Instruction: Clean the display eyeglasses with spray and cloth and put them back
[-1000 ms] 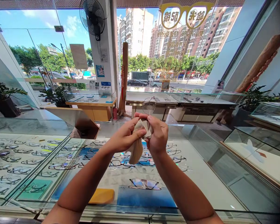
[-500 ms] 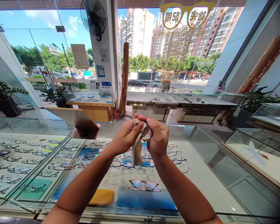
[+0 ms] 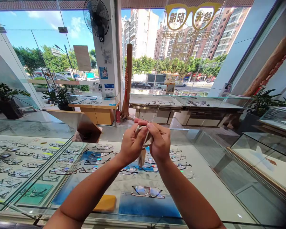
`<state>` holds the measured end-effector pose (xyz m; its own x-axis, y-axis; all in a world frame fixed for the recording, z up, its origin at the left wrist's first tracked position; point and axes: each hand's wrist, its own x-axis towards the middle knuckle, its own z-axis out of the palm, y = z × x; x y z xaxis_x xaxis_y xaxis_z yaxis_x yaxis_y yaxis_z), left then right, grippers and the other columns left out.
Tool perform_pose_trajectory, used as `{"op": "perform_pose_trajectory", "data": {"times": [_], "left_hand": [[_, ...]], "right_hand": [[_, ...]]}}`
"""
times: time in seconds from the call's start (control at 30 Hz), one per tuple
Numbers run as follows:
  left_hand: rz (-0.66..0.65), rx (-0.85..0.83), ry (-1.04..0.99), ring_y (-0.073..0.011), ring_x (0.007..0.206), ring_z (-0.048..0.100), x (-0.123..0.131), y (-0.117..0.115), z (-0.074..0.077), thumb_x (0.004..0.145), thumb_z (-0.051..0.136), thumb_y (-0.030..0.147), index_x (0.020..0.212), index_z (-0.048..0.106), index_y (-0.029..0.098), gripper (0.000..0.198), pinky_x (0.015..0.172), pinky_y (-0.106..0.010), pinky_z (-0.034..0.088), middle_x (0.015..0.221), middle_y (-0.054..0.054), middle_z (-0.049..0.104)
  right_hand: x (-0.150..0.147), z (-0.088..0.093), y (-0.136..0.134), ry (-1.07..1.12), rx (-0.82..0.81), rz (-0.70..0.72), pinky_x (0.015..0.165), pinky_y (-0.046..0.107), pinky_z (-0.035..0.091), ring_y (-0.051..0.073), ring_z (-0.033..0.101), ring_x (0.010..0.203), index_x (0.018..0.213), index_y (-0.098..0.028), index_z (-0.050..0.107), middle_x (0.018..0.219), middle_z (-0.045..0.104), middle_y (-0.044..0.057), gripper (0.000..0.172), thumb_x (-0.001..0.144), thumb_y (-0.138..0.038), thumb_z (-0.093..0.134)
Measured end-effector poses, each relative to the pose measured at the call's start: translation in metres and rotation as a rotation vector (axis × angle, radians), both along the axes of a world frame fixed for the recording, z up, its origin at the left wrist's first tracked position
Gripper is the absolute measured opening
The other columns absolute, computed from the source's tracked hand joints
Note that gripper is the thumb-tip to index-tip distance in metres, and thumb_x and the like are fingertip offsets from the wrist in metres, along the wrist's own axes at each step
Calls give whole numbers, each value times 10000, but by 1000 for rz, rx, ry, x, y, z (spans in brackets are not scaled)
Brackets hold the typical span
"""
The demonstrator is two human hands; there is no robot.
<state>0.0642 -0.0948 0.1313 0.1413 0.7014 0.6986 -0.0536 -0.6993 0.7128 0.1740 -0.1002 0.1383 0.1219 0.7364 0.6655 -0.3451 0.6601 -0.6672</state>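
My left hand (image 3: 131, 143) and my right hand (image 3: 160, 140) meet above the glass counter, fingers closed on a beige cloth (image 3: 142, 157) whose lower end hangs between them. A thin-rimmed pair of glasses (image 3: 154, 111) sticks up beyond my fingertips; the part inside the cloth is hidden. Both thumbs press on the cloth. Below my hands, a separate pair of glasses (image 3: 147, 191) lies by the upper edge of a blue mat (image 3: 147, 206), with a yellow case (image 3: 105, 203) to its left.
Rows of glasses (image 3: 20, 173) fill the glass showcase at the left. A brown stand (image 3: 85, 127) rests on the counter. Another display case (image 3: 264, 159) is at the right. Beyond are a wooden trunk (image 3: 128, 79) and a fan (image 3: 96, 17).
My left hand has shifted slightly right, closer to my right hand. The cloth's hanging end is shorter and narrower in view, and the rim behind my fingers has tilted lower.
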Motion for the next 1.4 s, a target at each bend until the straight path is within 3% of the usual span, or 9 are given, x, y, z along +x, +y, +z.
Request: {"op": "perform_pose_trajectory", "data": {"times": [0.07, 0.23, 0.3, 0.4, 0.5, 0.63, 0.87, 1.1, 1.4], "left_hand": [[-11, -7, 20, -145, 697, 480, -5, 0, 5, 1076, 501, 678, 904, 633, 179, 544, 657, -280, 406, 764, -5, 587], [-284, -23, 249, -168, 818, 517, -33, 8, 26, 1077, 550, 612, 945, 625, 177, 461, 762, -292, 459, 895, -34, 605], [-320, -16, 304, -179, 855, 531, -38, 12, 27, 1054, 603, 598, 958, 630, 174, 436, 790, -297, 474, 932, -46, 606], [-280, -35, 257, -174, 848, 546, -32, 15, 19, 1023, 672, 576, 1066, 657, 168, 410, 783, -288, 480, 946, -43, 625], [-180, -88, 117, -138, 694, 498, -16, 13, 6, 1026, 645, 623, 1127, 661, 178, 456, 648, -261, 440, 844, -6, 608], [-29, -79, 11, -130, 634, 434, -7, 10, 2, 1032, 552, 727, 941, 667, 177, 570, 598, -264, 389, 719, 14, 544], [-147, -107, 197, -161, 750, 514, -29, 21, 20, 1010, 556, 765, 857, 657, 161, 631, 716, -288, 437, 791, -20, 614], [-46, -204, 54, -180, 773, 591, -43, 35, 22, 969, 612, 786, 907, 750, 149, 655, 743, -293, 473, 831, -53, 714], [-178, -313, -136, -202, 841, 705, -46, 43, 20, 929, 677, 791, 1047, 794, 140, 672, 799, -305, 538, 858, -62, 774]], "right_hand": [[2, 1, 0, -5, -1, 22, 1079, 481, 622, 308, 830, 1144, 1004, -287, 915, 1148, 886, 66, 217, 988, -383, 721], [10, 9, 4, -14, -51, 61, 1077, 469, 622, 290, 829, 1125, 978, -284, 915, 1130, 890, 55, 227, 978, -378, 707], [11, 11, 6, -22, -77, 57, 1048, 469, 634, 288, 832, 1090, 968, -273, 914, 1117, 891, 61, 245, 976, -390, 698], [9, 9, 9, -6, -80, 56, 1053, 470, 632, 286, 828, 1104, 971, -275, 911, 1123, 890, 60, 246, 976, -398, 698], [5, 4, 10, 1, -48, 55, 1132, 483, 595, 288, 808, 1197, 1009, -290, 908, 1176, 882, 54, 233, 986, -407, 707], [4, 2, 10, -52, -39, 52, 1153, 507, 587, 308, 808, 1200, 998, -272, 908, 1180, 880, 73, 239, 975, -436, 735], [18, 11, 13, -94, -45, 26, 1075, 485, 620, 270, 822, 1081, 930, -289, 902, 1078, 889, 55, 223, 985, -397, 716], [35, 17, 18, -288, -8, -55, 1243, 525, 474, 269, 686, 1315, 875, -291, 900, 1321, 794, 66, 250, 991, -366, 692], [24, 13, 19, -497, -42, 64, 1214, 488, 445, 273, 665, 1273, 845, -317, 901, 1234, 761, 55, 247, 967, -436, 723]]}}
